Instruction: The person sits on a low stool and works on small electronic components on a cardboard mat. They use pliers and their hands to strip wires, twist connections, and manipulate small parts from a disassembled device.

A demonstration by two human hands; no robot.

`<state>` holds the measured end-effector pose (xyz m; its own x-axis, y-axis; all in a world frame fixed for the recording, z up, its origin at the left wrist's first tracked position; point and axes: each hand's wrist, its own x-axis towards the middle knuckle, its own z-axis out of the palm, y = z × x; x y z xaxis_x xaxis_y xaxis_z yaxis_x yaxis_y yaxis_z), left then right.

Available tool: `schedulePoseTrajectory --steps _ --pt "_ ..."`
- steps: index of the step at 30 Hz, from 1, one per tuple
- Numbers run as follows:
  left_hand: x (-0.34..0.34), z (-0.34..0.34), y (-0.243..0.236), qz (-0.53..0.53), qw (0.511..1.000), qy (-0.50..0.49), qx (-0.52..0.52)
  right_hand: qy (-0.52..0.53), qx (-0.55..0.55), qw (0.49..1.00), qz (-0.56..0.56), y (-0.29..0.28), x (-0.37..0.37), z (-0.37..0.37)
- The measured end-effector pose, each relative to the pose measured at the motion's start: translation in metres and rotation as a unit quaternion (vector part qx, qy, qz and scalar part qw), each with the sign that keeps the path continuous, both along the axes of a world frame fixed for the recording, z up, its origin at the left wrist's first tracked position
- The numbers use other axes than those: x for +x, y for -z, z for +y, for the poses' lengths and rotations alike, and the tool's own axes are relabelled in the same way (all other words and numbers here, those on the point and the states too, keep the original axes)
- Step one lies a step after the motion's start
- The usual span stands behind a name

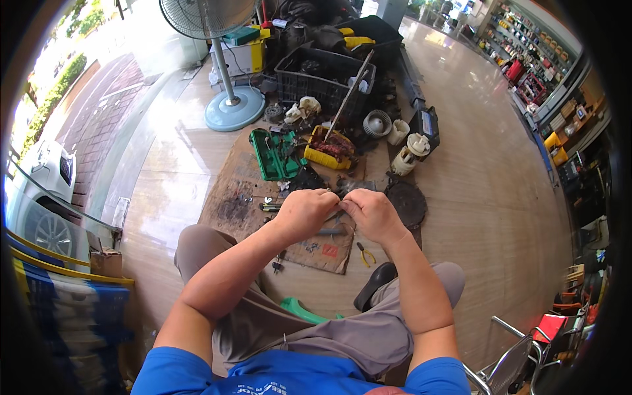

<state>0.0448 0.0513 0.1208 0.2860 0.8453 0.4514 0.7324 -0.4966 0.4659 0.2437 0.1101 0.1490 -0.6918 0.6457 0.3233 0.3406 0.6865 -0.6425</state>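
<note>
My left hand (pixel 307 214) and my right hand (pixel 374 214) meet over a stained cardboard sheet (pixel 227 197). Both are closed, fingertips pinched close together. What lies between them is too small and covered to make out; something thin, like a wire, shows just below the right hand. On the floor near my right shoe lie yellow-handled pliers (pixel 366 255). Beyond my hands are an open green tool case (pixel 268 164) and a cut-open yellow container (pixel 324 158) with reddish bits in it. A dark round disc (pixel 407 203) rests right of my right hand.
A pedestal fan (pixel 234 108) stands at the far left, beside a black crate (pixel 303 82) of parts. White cylindrical parts (pixel 411 153) and a blower wheel (pixel 377 123) sit at the far right of the cardboard. A metal chair (pixel 513 368) is at the near right.
</note>
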Motion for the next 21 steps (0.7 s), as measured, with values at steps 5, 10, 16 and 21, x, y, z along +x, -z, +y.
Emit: schedulePoseTrajectory --steps 5,10,16,21 --pt "0.001 0.0 -0.001 0.003 0.999 0.036 -0.004 -0.035 -0.01 0.999 0.006 -0.002 0.003 0.001" --pt "-0.004 -0.003 -0.007 0.043 0.998 0.003 -0.045 -0.005 -0.042 0.999 -0.016 -0.003 0.01 0.004" --pt "-0.008 -0.004 0.001 -0.019 0.994 0.043 -0.101 0.001 -0.182 0.983 -0.005 0.003 0.011 0.015" --pt "-0.004 -0.007 -0.008 -0.084 0.985 0.02 -0.152 -0.021 -0.314 0.948 0.047 0.008 0.012 0.022"
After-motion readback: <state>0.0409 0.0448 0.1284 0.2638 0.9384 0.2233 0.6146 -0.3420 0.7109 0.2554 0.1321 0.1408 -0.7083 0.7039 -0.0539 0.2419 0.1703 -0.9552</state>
